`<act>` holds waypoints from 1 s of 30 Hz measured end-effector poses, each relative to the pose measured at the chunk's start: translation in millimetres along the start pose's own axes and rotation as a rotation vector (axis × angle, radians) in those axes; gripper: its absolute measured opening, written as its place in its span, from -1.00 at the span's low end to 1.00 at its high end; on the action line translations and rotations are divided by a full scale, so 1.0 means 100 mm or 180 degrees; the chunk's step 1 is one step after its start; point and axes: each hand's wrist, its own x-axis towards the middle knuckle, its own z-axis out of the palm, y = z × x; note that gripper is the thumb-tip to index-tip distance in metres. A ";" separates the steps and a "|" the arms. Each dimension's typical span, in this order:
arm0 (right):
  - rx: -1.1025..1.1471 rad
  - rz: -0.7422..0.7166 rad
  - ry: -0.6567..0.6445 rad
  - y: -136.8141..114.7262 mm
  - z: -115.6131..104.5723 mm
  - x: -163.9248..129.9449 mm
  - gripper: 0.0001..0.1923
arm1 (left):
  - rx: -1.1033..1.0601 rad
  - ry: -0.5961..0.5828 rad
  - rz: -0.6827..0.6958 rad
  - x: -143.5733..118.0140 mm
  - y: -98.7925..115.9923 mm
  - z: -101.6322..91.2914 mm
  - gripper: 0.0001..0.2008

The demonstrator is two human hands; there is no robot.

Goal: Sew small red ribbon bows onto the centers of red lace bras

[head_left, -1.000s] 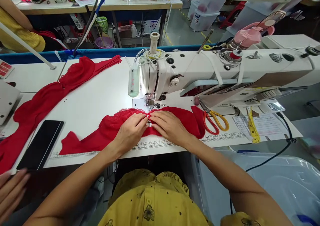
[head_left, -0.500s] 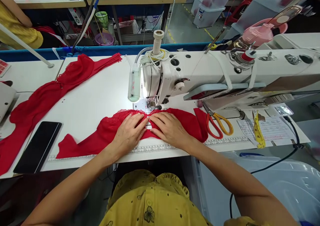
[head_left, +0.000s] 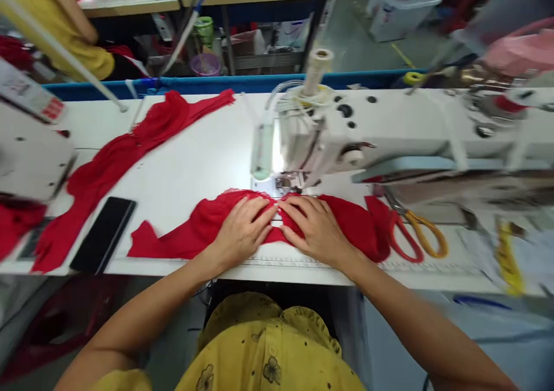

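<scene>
A red lace-edged bra (head_left: 197, 224) lies across the sewing table, just in front of the presser foot of a white sewing machine (head_left: 298, 177). My left hand (head_left: 246, 224) rests flat on its left half, fingers stretched toward the middle. On the other half lies my right hand (head_left: 315, 229), also flat, its fingertips close to those of the left. Between the two hands, a small white patch shows at the bra's centre. The fabric beneath my palms is hidden.
Scissors (head_left: 419, 238) with red and yellow handles lie right of the bra, near a yellow measuring tape (head_left: 508, 258). At left are a black phone (head_left: 104, 235) and another red bra (head_left: 108, 166). A person in yellow (head_left: 82, 33) sits beyond the blue edge.
The view has swung to the left, so the table and machine appear farther right and blurred. Both hands stay on the bra in nearly the same pose.
</scene>
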 end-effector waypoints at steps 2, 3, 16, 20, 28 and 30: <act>-0.0120 -0.0015 0.0058 0.01 0.02 -0.01 -0.55 | -0.0012 -0.0029 0.0044 -0.01 0.01 -0.01 -0.58; -0.0199 -0.0042 0.0080 0.03 0.04 -0.01 -0.55 | -0.0007 -0.0028 0.0054 -0.01 0.01 -0.01 -0.58; -0.0460 -0.0443 0.0356 0.03 0.10 0.05 -0.52 | 0.0132 0.0133 0.0127 -0.05 -0.05 0.03 -0.56; -0.0477 -0.0332 0.0292 0.00 0.10 0.03 -0.52 | -0.0128 0.0013 0.0106 -0.06 -0.06 0.01 -0.59; -0.0495 -0.0253 0.0190 0.00 0.12 -0.02 -0.52 | -0.0962 -0.0319 0.0339 -0.02 -0.19 -0.45 -0.70; -0.0460 -0.0256 0.0227 -0.01 0.12 -0.02 -0.52 | -0.1011 0.0053 0.0042 -0.08 -0.23 -0.64 -0.73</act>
